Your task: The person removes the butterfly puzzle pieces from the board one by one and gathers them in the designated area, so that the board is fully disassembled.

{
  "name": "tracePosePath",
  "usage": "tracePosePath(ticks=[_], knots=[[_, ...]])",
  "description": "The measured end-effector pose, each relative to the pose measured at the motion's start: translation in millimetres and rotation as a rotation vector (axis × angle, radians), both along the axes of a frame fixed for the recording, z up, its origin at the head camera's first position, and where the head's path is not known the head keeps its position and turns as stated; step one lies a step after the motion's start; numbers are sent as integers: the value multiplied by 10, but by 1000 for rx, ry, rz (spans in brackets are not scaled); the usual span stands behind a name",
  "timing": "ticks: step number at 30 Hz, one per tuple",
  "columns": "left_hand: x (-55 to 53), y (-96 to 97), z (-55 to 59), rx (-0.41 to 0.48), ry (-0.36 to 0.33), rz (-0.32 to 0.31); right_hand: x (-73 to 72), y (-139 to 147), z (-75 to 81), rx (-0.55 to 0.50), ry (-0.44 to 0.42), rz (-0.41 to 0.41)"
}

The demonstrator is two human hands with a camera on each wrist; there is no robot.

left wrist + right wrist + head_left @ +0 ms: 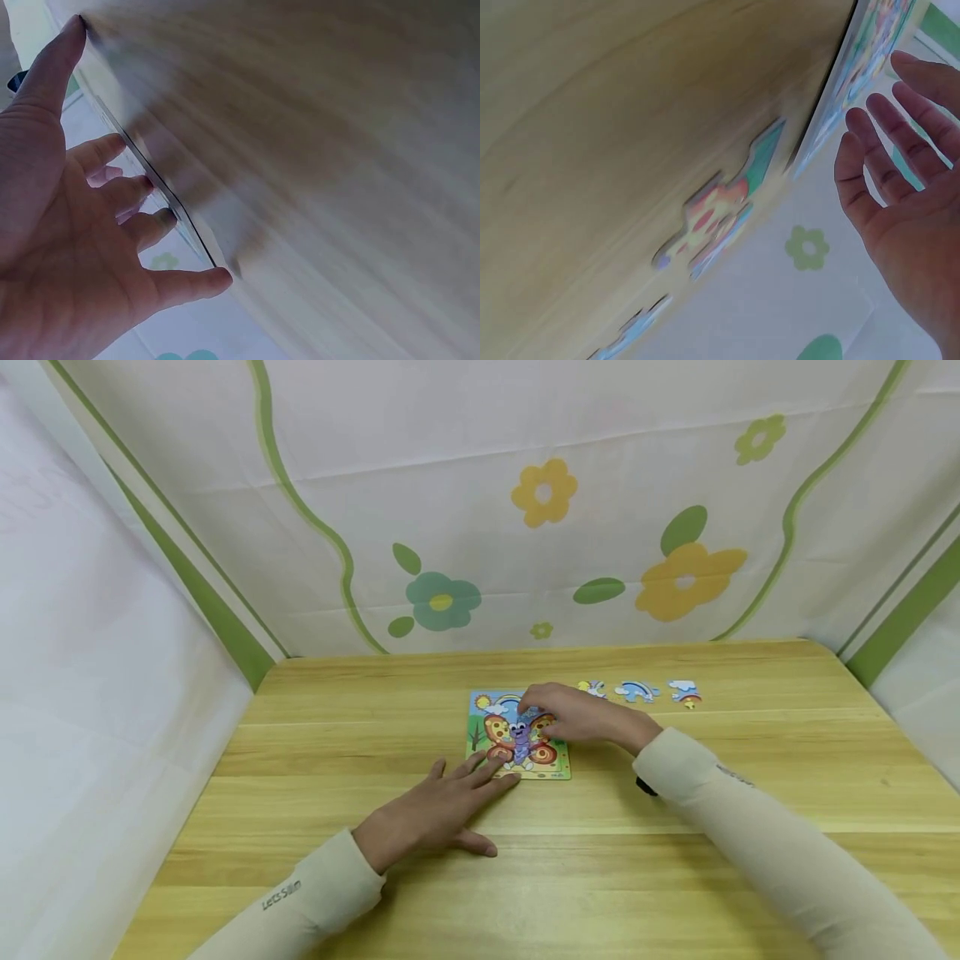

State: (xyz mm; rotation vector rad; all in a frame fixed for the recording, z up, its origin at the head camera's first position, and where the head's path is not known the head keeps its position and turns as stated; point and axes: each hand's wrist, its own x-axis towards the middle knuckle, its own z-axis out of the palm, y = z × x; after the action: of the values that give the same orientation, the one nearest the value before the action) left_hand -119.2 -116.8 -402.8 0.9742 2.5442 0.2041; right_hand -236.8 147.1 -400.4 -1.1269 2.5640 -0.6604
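So, nearest to the viewer, two cream sleeves reach over the wood-grain counter point(600, 877), the left cuff point(330, 877) marked with dark lettering. From that cuff comes the left hand point(442, 806), fingers spread apart, palm down. Its thumb rests on the counter, its little finger touches the wood just beside the butterfly jigsaw board point(557, 772), and the fingers between reach the board's lower-left edge. The board lies flat near the middle of the counter and shows a butterfly point(521, 745) with a purple body and spotted wings, a sun point(483, 702) in the upper-left corner.

The right hand point(573, 714) bends over the board's upper right, its fingers loosely curved and parted; whether their tips touch the board I cannot tell. Near it, the right wrist view shows a spotted wing piece point(705, 217) with a green corner, lying on the counter.

Farther back, a row runs rightward: a yellow-and-purple piece point(592, 688), a rainbow piece point(637, 692) and a cloud piece point(684, 692). Beyond the counter hangs a white cloth point(465, 518) printed with flowers, leaves and wavy green lines.
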Motion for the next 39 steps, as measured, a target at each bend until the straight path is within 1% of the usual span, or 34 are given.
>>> tracePosePath(ticks=[8, 18, 23, 32, 39], knots=[[2, 6, 9, 14, -5, 1, 6, -104, -13, 58, 12, 21], [3, 7, 12, 11, -17, 6, -6, -147, -27, 65, 6, 28], [-4, 3, 8, 22, -18, 2, -18, -155, -52, 86, 12, 44], [1, 4, 6, 21, -15, 2, -28, -178, -28, 111, -18, 56], [0, 6, -2, 5, -15, 2, -27, -198, 42, 132, -35, 81]])
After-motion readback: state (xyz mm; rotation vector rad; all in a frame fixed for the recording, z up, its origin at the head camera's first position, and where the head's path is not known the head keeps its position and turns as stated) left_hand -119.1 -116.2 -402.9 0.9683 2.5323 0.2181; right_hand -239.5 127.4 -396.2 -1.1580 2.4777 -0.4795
